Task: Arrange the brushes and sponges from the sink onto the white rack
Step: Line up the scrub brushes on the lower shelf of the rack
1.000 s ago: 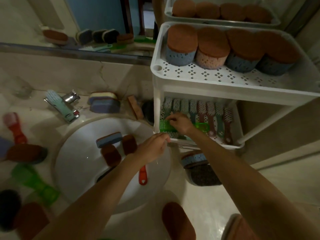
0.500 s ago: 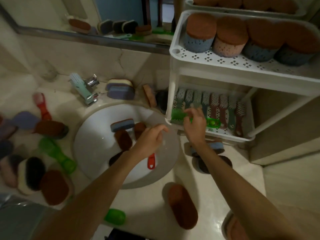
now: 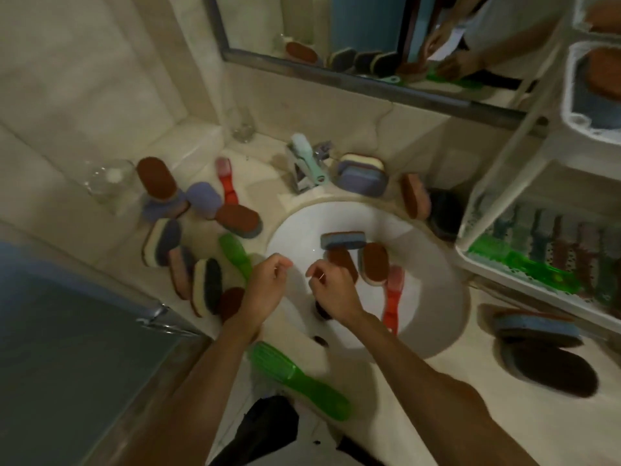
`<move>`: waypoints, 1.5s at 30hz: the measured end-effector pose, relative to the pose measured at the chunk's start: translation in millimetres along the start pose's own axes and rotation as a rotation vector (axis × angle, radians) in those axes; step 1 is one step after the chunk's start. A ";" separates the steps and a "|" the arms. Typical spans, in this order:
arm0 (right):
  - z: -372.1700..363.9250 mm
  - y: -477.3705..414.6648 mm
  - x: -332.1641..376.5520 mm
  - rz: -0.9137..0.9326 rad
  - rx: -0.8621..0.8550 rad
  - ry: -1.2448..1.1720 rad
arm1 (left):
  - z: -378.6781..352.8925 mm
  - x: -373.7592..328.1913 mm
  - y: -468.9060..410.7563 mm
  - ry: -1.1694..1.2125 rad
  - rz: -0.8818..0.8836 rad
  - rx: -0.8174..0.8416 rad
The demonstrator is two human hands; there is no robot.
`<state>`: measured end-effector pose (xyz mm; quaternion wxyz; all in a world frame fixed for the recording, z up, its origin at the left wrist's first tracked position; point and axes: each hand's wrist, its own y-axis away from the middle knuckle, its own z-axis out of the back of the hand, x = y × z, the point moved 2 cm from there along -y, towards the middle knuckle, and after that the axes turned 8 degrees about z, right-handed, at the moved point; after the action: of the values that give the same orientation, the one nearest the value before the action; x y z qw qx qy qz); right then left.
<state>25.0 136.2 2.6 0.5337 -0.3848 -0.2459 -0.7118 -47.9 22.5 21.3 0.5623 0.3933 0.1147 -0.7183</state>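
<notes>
Above sink (image 3: 431, 250), left hand (image 3: 265, 292) and right hand (image 3: 332, 292) hover, each grip loosely curled, empty.

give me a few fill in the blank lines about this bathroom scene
The left hand and right hand hover over the ____.
The brush beside the right hand is ____.
The front brush on the white rack, lower shelf, is ____.
Missing words: sink; red; green.
</notes>
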 end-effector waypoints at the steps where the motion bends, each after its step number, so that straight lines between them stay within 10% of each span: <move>1: -13.7 -9.9 9.2 -0.014 0.056 -0.003 | 13.9 7.0 -7.3 0.008 0.011 -0.011; 13: -137.3 -109.0 60.8 -0.314 0.399 0.361 | 143.3 87.9 -121.2 0.048 0.050 -0.016; 28: -132.0 -115.6 60.9 -0.389 0.153 0.418 | 150.2 94.2 -184.0 0.075 0.007 0.080; 45: -73.7 -189.8 57.4 -0.466 0.004 0.340 | 94.5 42.1 -312.7 -0.570 0.130 0.076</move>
<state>-183.8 106.1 17.6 0.3902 -0.1920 -0.2358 -0.8691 -372.3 41.6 -31.9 0.6017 0.2028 -0.1005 -0.7660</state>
